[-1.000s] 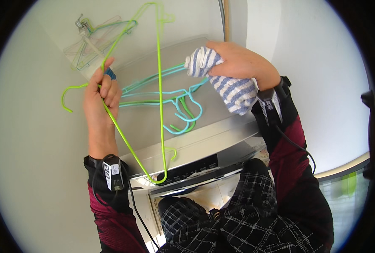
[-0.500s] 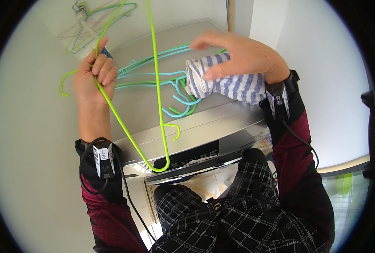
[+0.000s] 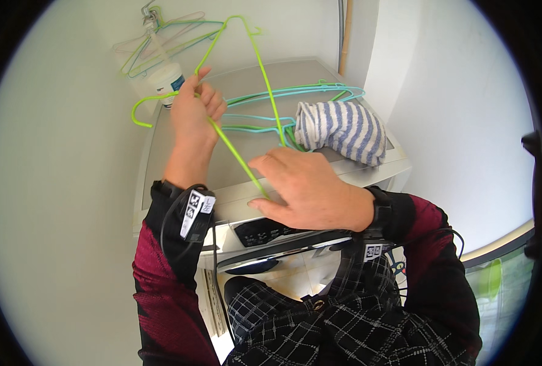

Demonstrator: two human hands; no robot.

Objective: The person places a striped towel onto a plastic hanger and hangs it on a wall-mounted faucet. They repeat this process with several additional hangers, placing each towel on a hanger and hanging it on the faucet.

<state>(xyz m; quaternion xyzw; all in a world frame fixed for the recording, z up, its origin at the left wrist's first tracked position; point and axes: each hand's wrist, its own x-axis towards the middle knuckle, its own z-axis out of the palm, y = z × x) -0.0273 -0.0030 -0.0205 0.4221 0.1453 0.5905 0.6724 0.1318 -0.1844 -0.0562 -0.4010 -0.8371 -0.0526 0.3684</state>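
My left hand is closed round a lime-green clothes hanger near its neck, and its hook curves out to the left. My right hand is at the hanger's near end, thumb and fingers apart, and it covers that corner; whether it touches the wire I cannot tell. Just beyond it, a rolled blue-and-white striped cloth lies on the grey top of a washing machine. Blue and green hangers lie flat behind and partly under the cloth.
A white pump bottle stands at the back left, behind my left hand. More hangers hang from a wall hook above it. White walls close in both sides. The machine's dark control panel faces me.
My right hand has left the striped cloth and come down to the near end of the green hanger. My left hand has shifted right with the hanger, which is now tilted differently.
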